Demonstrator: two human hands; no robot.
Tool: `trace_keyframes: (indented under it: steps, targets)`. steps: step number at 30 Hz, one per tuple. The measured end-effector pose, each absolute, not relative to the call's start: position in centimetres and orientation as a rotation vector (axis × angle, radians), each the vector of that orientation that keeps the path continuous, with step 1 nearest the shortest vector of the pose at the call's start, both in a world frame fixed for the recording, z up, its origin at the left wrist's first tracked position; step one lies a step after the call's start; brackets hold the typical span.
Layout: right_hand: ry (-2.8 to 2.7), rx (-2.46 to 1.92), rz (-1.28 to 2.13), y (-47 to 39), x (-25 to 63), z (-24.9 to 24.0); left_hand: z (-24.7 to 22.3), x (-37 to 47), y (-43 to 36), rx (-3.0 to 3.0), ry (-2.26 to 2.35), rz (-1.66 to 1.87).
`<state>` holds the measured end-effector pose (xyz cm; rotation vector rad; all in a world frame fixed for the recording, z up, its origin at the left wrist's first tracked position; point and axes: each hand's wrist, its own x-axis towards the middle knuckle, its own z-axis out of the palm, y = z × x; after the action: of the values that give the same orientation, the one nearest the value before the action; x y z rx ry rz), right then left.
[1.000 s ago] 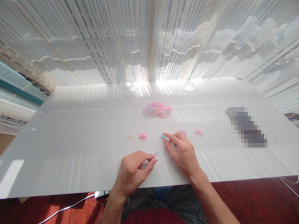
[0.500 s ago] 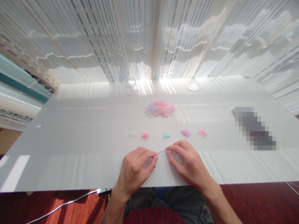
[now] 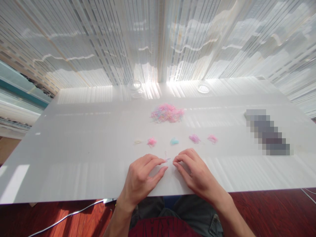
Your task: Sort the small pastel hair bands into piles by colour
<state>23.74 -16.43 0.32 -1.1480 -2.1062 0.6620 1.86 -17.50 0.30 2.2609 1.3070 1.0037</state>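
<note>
My left hand [image 3: 145, 176] is at the table's near side, thumb and index finger apart. Its index fingertip touches or nearly touches a small purple rubber band [image 3: 168, 159]. A pale thin band [image 3: 166, 153] lies just beyond. My right hand [image 3: 195, 169] faces it, thumb and index finger pinched together; what is between them, if anything, is too small to make out. Past the hands runs a row of small rubber-band heaps: pale yellow [image 3: 137, 142], pink [image 3: 152, 142], light blue [image 3: 174, 141], purple [image 3: 195, 138] and pink again [image 3: 212, 139].
A larger mixed pile of pastel bands [image 3: 168, 113] lies farther back on the white table [image 3: 74, 148]. A clear round container [image 3: 135, 87] and a clear lid [image 3: 203, 88] stand near the curtain [image 3: 138, 39]. A blurred-out object [image 3: 268, 133] lies at right.
My left thumb and index finger have moved apart. The blue-green band beside my right fingertips no longer shows, and those fingers have closed. The whole view has shifted slightly.
</note>
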Motion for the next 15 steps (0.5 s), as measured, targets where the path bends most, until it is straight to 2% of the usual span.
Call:
trace_keyframes:
  steps: [15]
  targets:
    - [-2.028,-1.102,0.704,-16.69,22.93,0.18,0.17,1.78,-17.66,2.181,1.255,1.057]
